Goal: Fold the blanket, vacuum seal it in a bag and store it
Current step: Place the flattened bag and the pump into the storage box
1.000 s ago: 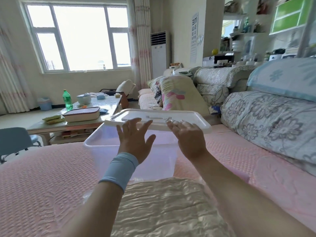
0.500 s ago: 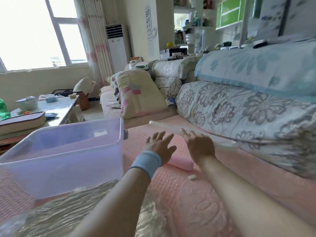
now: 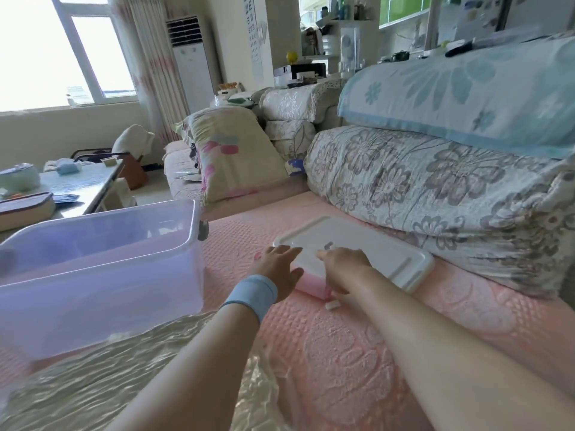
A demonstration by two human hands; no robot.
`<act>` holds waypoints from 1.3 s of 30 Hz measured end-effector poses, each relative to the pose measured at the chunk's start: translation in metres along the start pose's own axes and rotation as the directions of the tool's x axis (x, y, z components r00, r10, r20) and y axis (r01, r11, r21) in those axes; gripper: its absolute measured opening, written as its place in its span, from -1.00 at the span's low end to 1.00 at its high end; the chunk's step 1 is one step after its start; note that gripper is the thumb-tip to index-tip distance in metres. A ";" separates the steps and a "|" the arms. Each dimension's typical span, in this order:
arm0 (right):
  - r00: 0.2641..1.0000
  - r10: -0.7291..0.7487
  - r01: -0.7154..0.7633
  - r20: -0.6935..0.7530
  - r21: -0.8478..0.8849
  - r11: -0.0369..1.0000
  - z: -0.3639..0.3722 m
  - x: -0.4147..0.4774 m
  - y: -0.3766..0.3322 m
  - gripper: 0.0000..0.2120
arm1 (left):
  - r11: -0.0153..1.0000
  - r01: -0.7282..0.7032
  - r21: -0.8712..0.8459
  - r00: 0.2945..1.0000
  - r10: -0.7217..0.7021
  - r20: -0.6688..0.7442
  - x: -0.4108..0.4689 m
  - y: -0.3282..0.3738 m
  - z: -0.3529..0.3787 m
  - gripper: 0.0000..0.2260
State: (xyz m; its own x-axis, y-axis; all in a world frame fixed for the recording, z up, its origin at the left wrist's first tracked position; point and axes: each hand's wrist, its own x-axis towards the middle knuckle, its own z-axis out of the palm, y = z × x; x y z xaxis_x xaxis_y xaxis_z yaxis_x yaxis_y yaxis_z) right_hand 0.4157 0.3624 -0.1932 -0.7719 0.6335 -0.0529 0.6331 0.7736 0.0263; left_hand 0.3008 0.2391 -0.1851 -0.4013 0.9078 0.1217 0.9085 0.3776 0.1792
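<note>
At the far left is a table (image 3: 77, 188) with some small things on it. Next to it, a big clear box (image 3: 102, 269) sits open on the pink cover (image 3: 357, 353) of the sofa. Just in front of the box lies the blanket in its shiny see-through bag (image 3: 140, 368), flat and crinkly, touching the box.

To the right of the box is the left hand (image 3: 278, 272), with a blue band (image 3: 252, 293) on the wrist. Its fingers are straight and spread apart, and they rest on the near corner of the white lid (image 3: 357, 247). The lid lies flat on the cover, partly on top of a pink thing (image 3: 311, 283).

The right hand (image 3: 345, 265) rests on the lid's near edge. I cannot tell if its fingers are gripping. A tiny white bit (image 3: 332, 304) lies just below it.

Behind the lid is a flowery cushion (image 3: 435, 197) with a blue pillow (image 3: 466, 91) on top.
</note>
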 end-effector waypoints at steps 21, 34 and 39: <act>0.667 -0.421 0.334 -0.615 -0.259 0.907 -0.049 -0.009 -0.240 -0.39 | 0.846 0.511 0.152 0.826 -0.435 -0.358 -0.179 -0.196 -0.100 -0.40; 0.555 -0.660 0.705 -0.506 -0.135 0.697 -0.044 -0.068 -0.305 -0.48 | 0.919 0.385 0.088 0.818 -0.295 -0.493 -0.253 -0.207 -0.110 -0.63; 0.647 -0.752 0.759 -0.129 0.017 0.650 -0.029 -0.092 -0.348 -0.45 | 0.863 0.504 -0.041 0.772 -0.472 -0.425 -0.299 -0.240 -0.107 -0.68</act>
State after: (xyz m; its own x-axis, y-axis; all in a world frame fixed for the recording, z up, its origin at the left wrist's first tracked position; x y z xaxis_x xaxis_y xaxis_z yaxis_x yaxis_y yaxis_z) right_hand 0.2643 0.0350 -0.1686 -0.9826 -0.1702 0.0746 -0.1735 0.9840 -0.0399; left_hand 0.1903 -0.1425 -0.1602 -0.7883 0.4454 0.4246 0.5764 0.7759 0.2564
